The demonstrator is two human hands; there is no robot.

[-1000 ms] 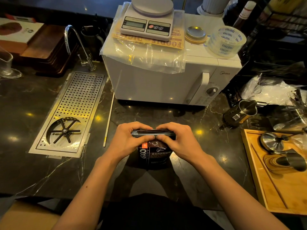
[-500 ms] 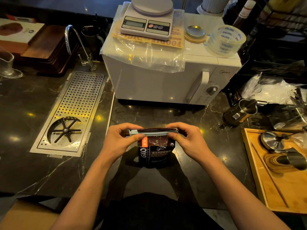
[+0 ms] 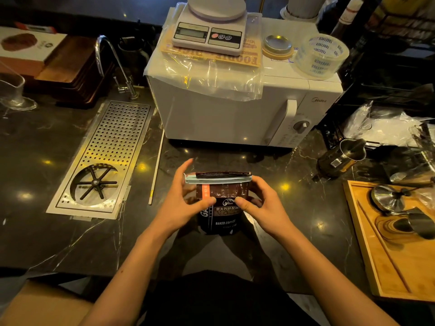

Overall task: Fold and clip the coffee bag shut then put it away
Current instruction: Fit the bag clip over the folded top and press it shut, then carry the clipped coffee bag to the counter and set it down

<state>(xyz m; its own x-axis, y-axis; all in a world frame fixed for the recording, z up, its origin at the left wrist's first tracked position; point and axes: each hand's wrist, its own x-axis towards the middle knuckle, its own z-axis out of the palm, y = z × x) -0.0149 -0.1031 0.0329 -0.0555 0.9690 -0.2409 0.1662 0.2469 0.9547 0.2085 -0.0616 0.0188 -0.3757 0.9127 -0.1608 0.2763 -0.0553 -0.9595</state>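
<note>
my left hand (image 3: 182,203) and right hand (image 3: 263,208) pinch one coffee bag (image 3: 221,208) from either side, one clip (image 3: 217,178) across its fold.

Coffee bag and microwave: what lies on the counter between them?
Nothing: in the head view, only bare dark counter separates the coffee bag from the microwave.

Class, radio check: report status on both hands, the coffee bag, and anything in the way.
Left hand and right hand both in grip on coffee bag. Bag upright on counter, clip across folded top. Nothing in the way nearby.
</note>
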